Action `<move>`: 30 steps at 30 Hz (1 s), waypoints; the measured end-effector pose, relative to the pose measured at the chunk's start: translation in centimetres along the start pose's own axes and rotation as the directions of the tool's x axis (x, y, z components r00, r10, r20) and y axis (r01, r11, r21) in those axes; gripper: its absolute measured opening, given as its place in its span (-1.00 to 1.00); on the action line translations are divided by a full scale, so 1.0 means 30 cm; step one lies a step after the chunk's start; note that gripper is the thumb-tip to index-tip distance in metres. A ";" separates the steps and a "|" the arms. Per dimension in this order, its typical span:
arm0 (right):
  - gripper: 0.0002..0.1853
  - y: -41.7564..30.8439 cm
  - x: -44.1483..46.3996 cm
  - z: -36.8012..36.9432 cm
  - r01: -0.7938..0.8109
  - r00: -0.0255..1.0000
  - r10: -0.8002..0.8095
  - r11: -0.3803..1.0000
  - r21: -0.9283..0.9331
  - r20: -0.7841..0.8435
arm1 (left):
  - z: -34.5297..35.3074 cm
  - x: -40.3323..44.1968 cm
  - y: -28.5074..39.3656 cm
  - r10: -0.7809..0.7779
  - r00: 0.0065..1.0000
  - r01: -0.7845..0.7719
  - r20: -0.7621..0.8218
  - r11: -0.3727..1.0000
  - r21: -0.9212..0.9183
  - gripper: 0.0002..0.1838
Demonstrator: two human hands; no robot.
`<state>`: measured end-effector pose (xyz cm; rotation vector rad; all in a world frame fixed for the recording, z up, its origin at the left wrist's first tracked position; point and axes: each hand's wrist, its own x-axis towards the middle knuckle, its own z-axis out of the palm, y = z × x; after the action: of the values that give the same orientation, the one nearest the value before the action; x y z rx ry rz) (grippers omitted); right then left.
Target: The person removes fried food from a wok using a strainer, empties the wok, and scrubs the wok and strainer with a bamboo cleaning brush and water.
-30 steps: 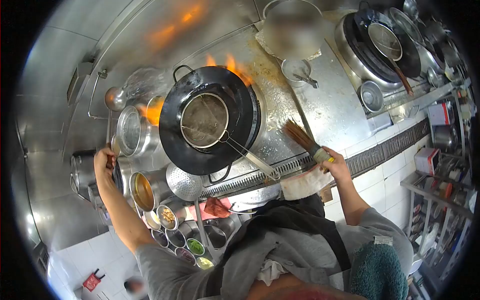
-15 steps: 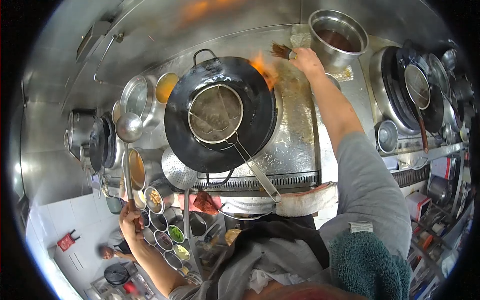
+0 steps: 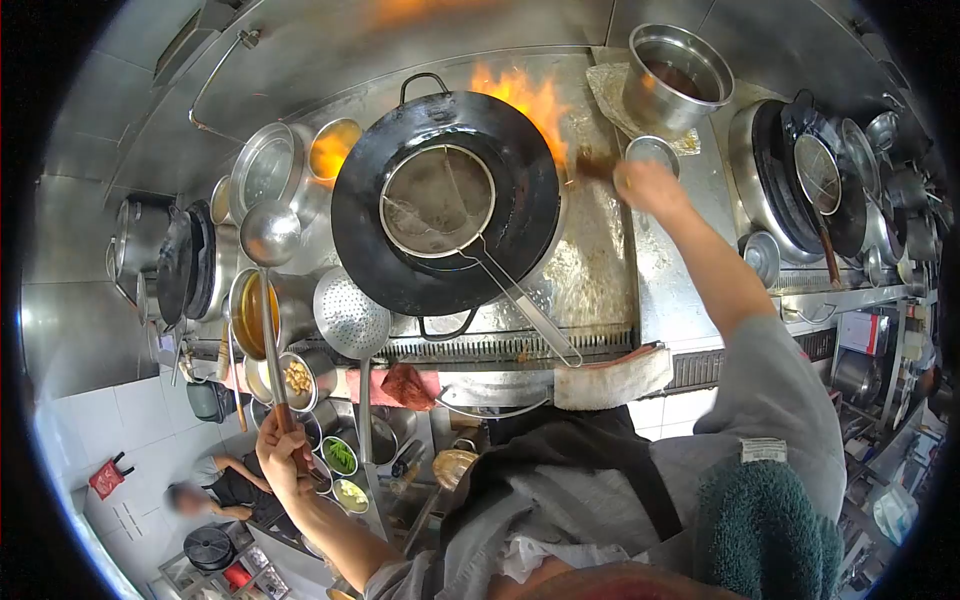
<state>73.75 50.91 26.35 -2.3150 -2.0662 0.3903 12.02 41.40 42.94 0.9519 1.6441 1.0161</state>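
I see my left hand [image 3: 283,450] wrapped round the ladle [image 3: 273,345], near left; right hand [image 3: 650,187] blurred, fingers curled on a brush [image 3: 598,167] right of the wok [image 3: 357,215]. Probably brushing the stovetop [image 3: 600,245]; next stroke likely needs bristles clear of flames [image 3: 525,100].

1 held ladle [image 3: 270,234], 1 brush [image 3: 597,167]

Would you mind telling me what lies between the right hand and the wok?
The head view shows a blurred brush between the right hand and the wok, above the steel counter, with flames by the wok's rim.
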 end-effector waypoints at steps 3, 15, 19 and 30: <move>-0.73 0.050 0.304 0.131 -0.127 0.938 0.141 0.990 0.065 -0.316 | 0.027 -0.029 0.023 -0.004 1.000 0.004 -0.005 1.000 0.023 -0.46; -0.69 -0.104 -0.568 0.169 -0.051 0.960 0.017 0.992 0.112 0.281 | -0.090 -0.059 -0.058 0.039 0.999 -0.040 -0.024 0.999 -0.010 -0.47; -0.69 -0.082 -0.371 0.111 -0.186 0.982 0.183 0.964 0.187 0.033 | -0.113 -0.084 -0.066 0.030 1.000 -0.030 -0.002 1.000 0.000 -0.46; -0.66 0.031 0.087 0.341 -0.242 0.966 0.250 0.963 0.118 -0.065 | -0.078 -0.089 -0.060 -0.028 0.999 0.029 -0.047 0.999 0.016 -0.47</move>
<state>72.91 51.77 15.81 -2.4829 -1.6814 0.3974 10.20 37.87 42.61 0.9193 1.7024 1.0131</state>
